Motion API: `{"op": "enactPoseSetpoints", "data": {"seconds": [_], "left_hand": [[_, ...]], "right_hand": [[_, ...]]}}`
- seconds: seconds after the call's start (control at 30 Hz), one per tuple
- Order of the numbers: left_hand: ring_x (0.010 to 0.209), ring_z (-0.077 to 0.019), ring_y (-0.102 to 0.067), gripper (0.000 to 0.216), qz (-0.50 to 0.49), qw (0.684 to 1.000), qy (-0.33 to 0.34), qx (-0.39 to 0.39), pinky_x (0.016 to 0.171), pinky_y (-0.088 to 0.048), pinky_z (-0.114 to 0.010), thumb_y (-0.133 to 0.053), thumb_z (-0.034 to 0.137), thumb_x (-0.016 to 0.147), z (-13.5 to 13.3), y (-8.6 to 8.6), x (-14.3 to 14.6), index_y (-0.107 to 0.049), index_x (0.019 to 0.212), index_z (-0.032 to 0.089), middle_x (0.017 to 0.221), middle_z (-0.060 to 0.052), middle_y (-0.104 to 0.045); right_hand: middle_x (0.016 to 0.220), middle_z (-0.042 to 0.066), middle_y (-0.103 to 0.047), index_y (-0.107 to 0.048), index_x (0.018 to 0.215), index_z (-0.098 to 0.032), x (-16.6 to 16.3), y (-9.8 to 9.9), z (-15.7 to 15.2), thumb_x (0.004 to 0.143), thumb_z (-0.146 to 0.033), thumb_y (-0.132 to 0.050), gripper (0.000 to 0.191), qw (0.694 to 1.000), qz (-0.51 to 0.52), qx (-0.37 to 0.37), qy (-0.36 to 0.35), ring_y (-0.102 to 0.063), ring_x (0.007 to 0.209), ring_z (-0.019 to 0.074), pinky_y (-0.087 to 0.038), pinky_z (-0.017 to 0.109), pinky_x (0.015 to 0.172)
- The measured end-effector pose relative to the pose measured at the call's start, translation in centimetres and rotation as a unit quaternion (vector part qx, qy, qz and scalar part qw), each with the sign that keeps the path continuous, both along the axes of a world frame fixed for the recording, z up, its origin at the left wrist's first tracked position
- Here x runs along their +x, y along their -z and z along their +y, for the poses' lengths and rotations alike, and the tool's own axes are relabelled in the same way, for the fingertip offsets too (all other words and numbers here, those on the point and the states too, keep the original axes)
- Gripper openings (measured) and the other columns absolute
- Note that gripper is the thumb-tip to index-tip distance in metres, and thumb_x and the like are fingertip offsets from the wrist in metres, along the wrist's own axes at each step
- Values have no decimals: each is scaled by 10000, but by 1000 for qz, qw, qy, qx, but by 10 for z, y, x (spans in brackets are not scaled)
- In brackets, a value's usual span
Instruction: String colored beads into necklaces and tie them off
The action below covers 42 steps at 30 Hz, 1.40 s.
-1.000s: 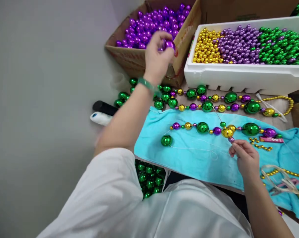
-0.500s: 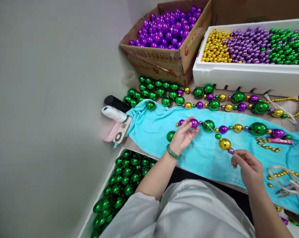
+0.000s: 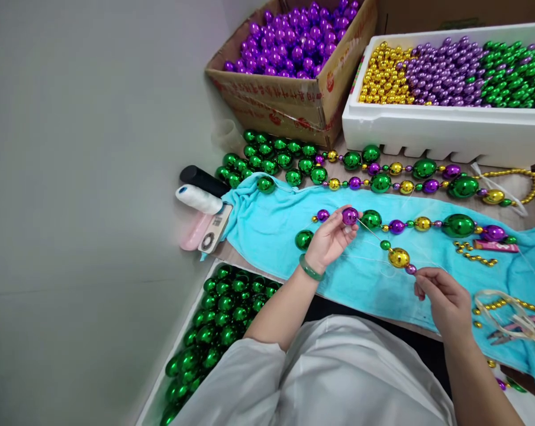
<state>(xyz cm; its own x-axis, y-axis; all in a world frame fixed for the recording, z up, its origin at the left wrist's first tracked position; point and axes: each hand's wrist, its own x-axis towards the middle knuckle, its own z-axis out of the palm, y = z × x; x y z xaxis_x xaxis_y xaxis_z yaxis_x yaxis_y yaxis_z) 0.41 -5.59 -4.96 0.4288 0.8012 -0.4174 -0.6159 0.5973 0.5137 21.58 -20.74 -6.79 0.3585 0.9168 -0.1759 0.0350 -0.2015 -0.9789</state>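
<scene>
My left hand (image 3: 332, 241), with a green bangle (image 3: 310, 269) on its wrist, pinches a shiny purple bead (image 3: 350, 216) between thumb and fingers. A thin, straight needle-like strand (image 3: 369, 230) meets that bead's right side. Threaded lower on the strand are a small green bead (image 3: 385, 245), a large gold bead (image 3: 399, 258) and a small light purple bead (image 3: 411, 269). The fingers of my right hand (image 3: 440, 299) are closed on the strand end beside the light purple bead. Behind lies a row of beads with a large green bead (image 3: 458, 225), on a turquoise towel (image 3: 267, 236).
Beyond the towel stand a cardboard box (image 3: 267, 97) of purple beads and a white foam box (image 3: 445, 130) of gold, purple and green ones. Finished-looking bead strings (image 3: 380, 183) lie at the towel's far edge. Pliers (image 3: 511, 331) rest at right; green beads (image 3: 225, 302) fill a bin at left.
My left hand has lifted the purple bead out of the row, and the strand's tip now meets it. My right hand stays nearly still. The view has shifted slightly.
</scene>
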Motion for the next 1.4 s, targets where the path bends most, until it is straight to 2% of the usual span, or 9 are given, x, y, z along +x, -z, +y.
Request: {"op": "enactPoseSetpoints", "data": {"seconds": [0.13, 0.3, 0.43, 0.63, 0.73, 0.83, 1.2, 1.4], "left_hand": [[768, -123, -675, 306, 1, 1000, -14, 21, 690, -548, -217, -629, 214, 859, 2, 1, 0, -622, 1163, 175, 1052, -90, -693], [739, -111, -664, 284, 2, 998, -50, 28, 703, -543, -212, -644, 145, 811, 6, 0, -2, -640, 1094, 167, 899, -32, -685], [726, -149, -688, 107, -2, 999, -54, -1, 707, -562, -245, -598, 149, 829, 7, -3, -1, -638, 927, 136, 829, -45, -687], [777, -140, -682, 245, -61, 994, -58, -76, 717, -553, -230, -490, 262, 936, 5, -9, 9, -653, 1041, 113, 859, -73, -693], [762, -132, -670, 222, -63, 991, -70, -100, 698, -536, -225, -500, 259, 943, 3, -11, 14, -661, 955, 107, 863, -72, -693], [817, -140, -676, 195, -48, 990, -83, -104, 752, -531, -231, -512, 217, 936, 1, -12, 17, -653, 887, 92, 911, -89, -700], [866, -151, -688, 113, -32, 991, -90, -90, 783, -527, -236, -544, 178, 904, 0, -9, 18, -636, 917, 114, 948, -90, -699], [901, -136, -688, 147, -3, 994, -106, -4, 833, -511, -233, -589, 85, 842, -2, -5, 19, -624, 953, 175, 946, -33, -699]], "right_hand": [[552, -9, -546, -660, 779, -174, 1, 1, 1, 819, -331, -670, 163, 1000, 15, 1, 5, -488, 503, 102, -409, 226, 468], [552, -10, -552, -662, 778, -179, 3, 5, 1, 827, -328, -668, 157, 999, 39, 9, 3, -492, 503, 100, -413, 224, 474], [564, -9, -556, -663, 778, -185, 3, 6, -1, 832, -327, -666, 152, 999, 49, 12, -10, -498, 521, 100, -416, 218, 483], [549, -13, -546, -663, 774, -184, -3, 5, -1, 830, -340, -662, 166, 999, 44, 1, -30, -493, 509, 96, -413, 215, 478], [544, -15, -543, -660, 773, -182, -6, 5, -1, 831, -346, -657, 174, 999, 43, -2, -31, -488, 503, 94, -409, 214, 475], [548, -16, -546, -659, 781, -181, -8, 6, -2, 834, -343, -654, 170, 998, 47, -6, -28, -490, 505, 95, -409, 213, 475], [548, -22, -545, -659, 789, -185, -5, 11, -1, 827, -323, -667, 144, 998, 53, -10, -9, -488, 501, 94, -402, 216, 473], [548, -24, -539, -657, 792, -184, -4, 9, -1, 823, -327, -662, 147, 999, 41, -20, 0, -482, 498, 92, -393, 218, 469]]}}
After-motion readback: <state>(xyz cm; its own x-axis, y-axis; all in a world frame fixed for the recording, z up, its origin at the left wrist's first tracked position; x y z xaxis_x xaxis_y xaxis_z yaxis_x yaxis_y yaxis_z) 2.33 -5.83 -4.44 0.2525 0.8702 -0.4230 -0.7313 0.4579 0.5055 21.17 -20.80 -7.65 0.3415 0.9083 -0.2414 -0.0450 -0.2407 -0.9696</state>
